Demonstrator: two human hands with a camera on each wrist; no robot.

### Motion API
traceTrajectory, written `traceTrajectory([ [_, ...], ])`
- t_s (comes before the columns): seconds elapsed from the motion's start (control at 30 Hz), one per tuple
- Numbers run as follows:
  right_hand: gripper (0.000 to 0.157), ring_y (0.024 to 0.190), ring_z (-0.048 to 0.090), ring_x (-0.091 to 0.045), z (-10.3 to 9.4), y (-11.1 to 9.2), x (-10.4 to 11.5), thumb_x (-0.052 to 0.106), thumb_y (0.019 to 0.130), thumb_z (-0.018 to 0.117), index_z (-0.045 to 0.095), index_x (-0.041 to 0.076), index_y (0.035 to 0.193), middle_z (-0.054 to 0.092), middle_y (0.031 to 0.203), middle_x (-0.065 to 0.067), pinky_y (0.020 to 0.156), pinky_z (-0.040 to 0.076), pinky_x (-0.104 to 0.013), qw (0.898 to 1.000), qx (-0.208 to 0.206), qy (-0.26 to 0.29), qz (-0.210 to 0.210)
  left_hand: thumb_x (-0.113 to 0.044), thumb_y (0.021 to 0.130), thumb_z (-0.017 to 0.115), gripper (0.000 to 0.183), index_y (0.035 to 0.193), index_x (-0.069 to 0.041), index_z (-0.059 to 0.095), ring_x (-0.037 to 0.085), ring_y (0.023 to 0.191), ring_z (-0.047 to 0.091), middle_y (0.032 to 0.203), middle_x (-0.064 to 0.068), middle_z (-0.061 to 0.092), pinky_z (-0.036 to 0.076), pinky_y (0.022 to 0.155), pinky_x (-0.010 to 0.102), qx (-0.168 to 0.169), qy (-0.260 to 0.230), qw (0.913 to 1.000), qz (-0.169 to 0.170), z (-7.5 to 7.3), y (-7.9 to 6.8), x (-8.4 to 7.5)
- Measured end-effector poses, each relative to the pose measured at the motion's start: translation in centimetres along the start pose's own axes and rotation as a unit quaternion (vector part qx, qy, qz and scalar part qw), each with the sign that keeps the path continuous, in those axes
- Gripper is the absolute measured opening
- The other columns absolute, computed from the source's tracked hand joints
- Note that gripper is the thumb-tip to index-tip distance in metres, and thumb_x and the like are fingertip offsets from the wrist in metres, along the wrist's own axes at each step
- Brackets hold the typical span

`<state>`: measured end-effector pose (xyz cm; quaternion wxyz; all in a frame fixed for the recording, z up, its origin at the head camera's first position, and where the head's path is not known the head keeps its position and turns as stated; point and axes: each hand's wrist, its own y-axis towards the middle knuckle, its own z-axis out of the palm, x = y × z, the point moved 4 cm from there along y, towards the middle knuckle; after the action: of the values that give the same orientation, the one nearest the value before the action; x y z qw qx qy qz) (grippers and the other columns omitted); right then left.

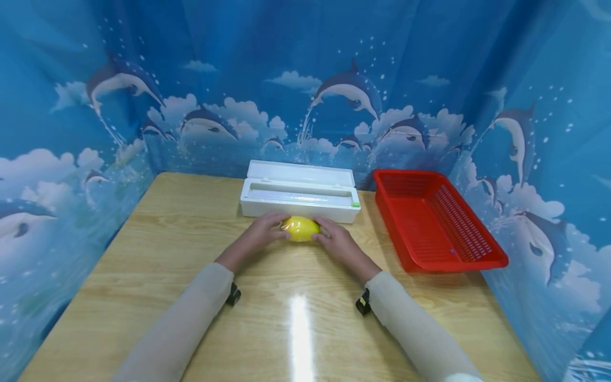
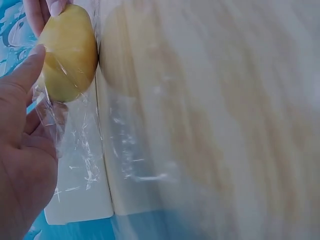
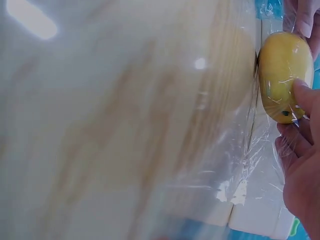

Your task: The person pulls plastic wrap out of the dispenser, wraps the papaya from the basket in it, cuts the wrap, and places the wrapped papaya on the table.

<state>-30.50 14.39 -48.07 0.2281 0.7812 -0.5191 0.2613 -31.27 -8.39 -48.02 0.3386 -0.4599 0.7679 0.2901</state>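
A yellow mango (image 1: 300, 229), with clear cling film (image 2: 82, 150) around it, is held between both hands just in front of a long white box. My left hand (image 1: 267, 228) grips its left end, thumb on the near side and fingers behind. At the other end my right hand (image 1: 338, 240) holds it the same way; the thumb presses on the film-covered skin. In the right wrist view a dark spot marks the end of the mango (image 3: 285, 75). Loose, wrinkled film (image 3: 240, 170) spreads out beside the fruit in both wrist views.
The white cling film box (image 1: 299, 207) stands at the table's back with its lid (image 1: 300, 171) raised and a green piece (image 1: 355, 204) at its right end. To the right is a red plastic basket (image 1: 417, 223). Dolphin-print curtains (image 1: 267, 63) enclose the wooden table (image 1: 191, 239).
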Motion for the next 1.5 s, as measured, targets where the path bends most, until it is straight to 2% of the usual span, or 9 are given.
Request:
traceTrajectory([
  [0.17, 0.048, 0.139, 0.048, -0.027, -0.2, 0.6, -0.4, 0.020, 0.097, 0.068, 0.055, 0.015, 0.143, 0.055, 0.147, -0.008, 0.117, 0.038, -0.049, 1.000, -0.003, 0.015, 0.007, -0.020, 0.088, 0.079, 0.063, 0.144, -0.006, 0.054, 0.035, 0.133, 0.052, 0.145, 0.017, 0.055, 0.043, 0.113, 0.049, 0.004, 0.013, 0.9998, -0.017, 0.2, 0.5, 0.1],
  [0.43, 0.044, 0.131, 0.053, -0.029, -0.3, 1.7, -0.8, 0.016, 0.096, 0.069, 0.059, 0.009, 0.138, 0.058, 0.138, -0.013, 0.113, 0.042, -0.047, 0.999, -0.027, 0.025, -0.038, -0.020, 0.093, 0.072, 0.057, 0.145, -0.008, 0.052, 0.033, 0.136, 0.050, 0.146, 0.013, 0.055, 0.040, 0.115, 0.049, -0.002, 0.033, 0.9980, -0.054, 0.5, 1.2, 0.2],
  [0.53, 0.046, 0.131, 0.054, -0.029, -0.3, 2.0, -0.9, 0.018, 0.096, 0.069, 0.057, 0.008, 0.140, 0.058, 0.139, -0.013, 0.113, 0.043, -0.046, 0.999, -0.028, 0.027, -0.027, -0.021, 0.093, 0.071, 0.057, 0.146, -0.008, 0.052, 0.032, 0.138, 0.049, 0.147, 0.013, 0.055, 0.039, 0.116, 0.048, -0.005, 0.041, 0.9973, -0.060, 0.5, 1.4, 0.2],
  [0.7, 0.050, 0.132, 0.053, -0.030, -0.4, 2.0, -0.9, 0.019, 0.097, 0.068, 0.052, 0.006, 0.142, 0.056, 0.142, -0.013, 0.112, 0.044, -0.047, 0.999, -0.028, 0.034, -0.001, -0.024, 0.095, 0.070, 0.058, 0.147, -0.010, 0.050, 0.032, 0.141, 0.046, 0.151, 0.012, 0.051, 0.036, 0.118, 0.048, -0.004, 0.027, 0.9967, -0.076, 0.6, 1.6, 0.4],
  [0.93, 0.045, 0.133, 0.052, -0.028, -0.3, 2.2, -1.0, 0.021, 0.099, 0.066, 0.055, 0.010, 0.140, 0.057, 0.141, -0.011, 0.114, 0.042, -0.047, 0.999, -0.014, 0.029, 0.008, -0.026, 0.096, 0.069, 0.057, 0.148, -0.012, 0.049, 0.031, 0.142, 0.045, 0.152, 0.010, 0.051, 0.035, 0.119, 0.048, -0.007, 0.008, 0.9962, -0.086, 0.7, 1.7, 0.5],
  [1.1, 0.044, 0.138, 0.049, -0.028, -0.4, 2.2, -1.2, 0.025, 0.100, 0.064, 0.055, 0.015, 0.142, 0.055, 0.145, -0.008, 0.117, 0.038, -0.048, 0.999, 0.003, 0.031, 0.019, -0.027, 0.097, 0.068, 0.058, 0.149, -0.012, 0.048, 0.032, 0.143, 0.043, 0.153, 0.011, 0.049, 0.034, 0.119, 0.050, 0.002, 0.016, 0.9951, -0.098, 0.7, 1.9, 0.4],
  [1.2, 0.044, 0.139, 0.047, -0.027, -0.5, 2.3, -1.5, 0.028, 0.100, 0.064, 0.056, 0.017, 0.141, 0.055, 0.146, -0.007, 0.118, 0.036, -0.048, 0.999, 0.008, 0.028, 0.021, -0.028, 0.097, 0.068, 0.058, 0.149, -0.010, 0.047, 0.033, 0.143, 0.043, 0.153, 0.012, 0.049, 0.034, 0.119, 0.051, 0.009, 0.041, 0.9951, -0.090, 0.7, 2.0, 0.2],
  [1.3, 0.046, 0.139, 0.047, -0.027, -0.5, 2.3, -1.6, 0.028, 0.099, 0.066, 0.055, 0.016, 0.143, 0.054, 0.146, -0.008, 0.118, 0.036, -0.048, 0.999, 0.013, 0.032, 0.014, -0.028, 0.096, 0.069, 0.060, 0.148, -0.008, 0.048, 0.034, 0.142, 0.044, 0.151, 0.014, 0.049, 0.035, 0.119, 0.051, 0.010, 0.077, 0.9947, -0.068, 0.7, 1.9, -0.3],
  [1.5, 0.063, 0.142, 0.043, -0.031, -0.8, 2.1, -1.5, 0.031, 0.096, 0.069, 0.045, 0.014, 0.151, 0.049, 0.151, -0.012, 0.119, 0.035, -0.049, 0.999, 0.022, 0.032, 0.002, -0.028, 0.094, 0.072, 0.060, 0.145, -0.007, 0.050, 0.035, 0.141, 0.044, 0.151, 0.016, 0.047, 0.036, 0.118, 0.050, -0.016, 0.129, 0.9911, -0.029, 0.4, 1.2, -1.2],
])
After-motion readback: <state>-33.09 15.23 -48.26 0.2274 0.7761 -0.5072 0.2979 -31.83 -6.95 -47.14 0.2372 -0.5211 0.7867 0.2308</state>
